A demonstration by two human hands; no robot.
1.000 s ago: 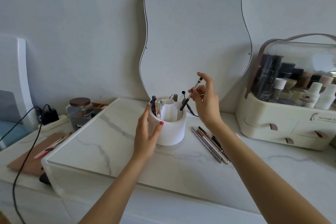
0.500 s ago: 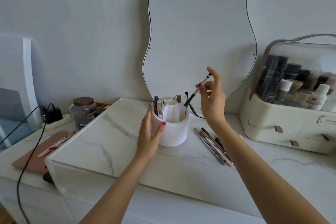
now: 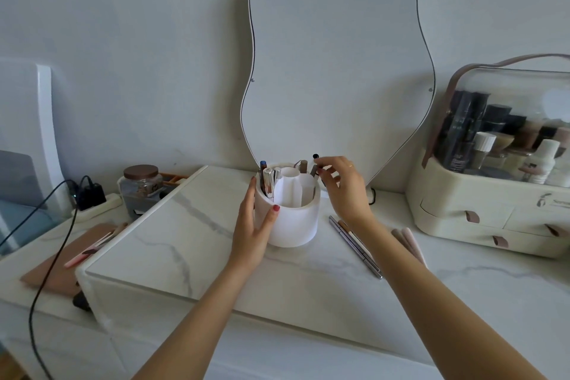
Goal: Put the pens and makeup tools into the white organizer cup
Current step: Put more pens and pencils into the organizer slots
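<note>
**Slim pen seated in the cup's far-right slot while the cup is steadied**

The white organizer cup (image 3: 291, 219) is stood on the marble top (image 3: 172, 244), just below the wavy mirror (image 3: 336, 71). It is braced at its nine o'clock side by the left hand (image 3: 254, 227): the palm and fingers are laid against the wall and the thumb is curved across the front, so the cup is clasped rather than lifted, presumably so that it cannot slide or tip as things are dropped in.

At the cup's two o'clock rim the right hand (image 3: 342, 185) is held with its fingers curled over the compartment, and the dark-capped pen (image 3: 315, 163) appears to be pinched at its top between the fingertips. Its lower part is hidden inside the cup, so whether it is fully seated cannot be told. Silver and dark tubes (image 3: 269, 180) are already stood upright in the ten o'clock compartment, and the front compartment looks unfilled.

More work is judged to remain. A row of slim pencils (image 3: 357, 248) is laid on the marble at the cup's four o'clock, close to the right wrist, with pale pink handles (image 3: 410, 241) just beyond. They lie within easy reach of the right hand and could be picked up next.
</note>
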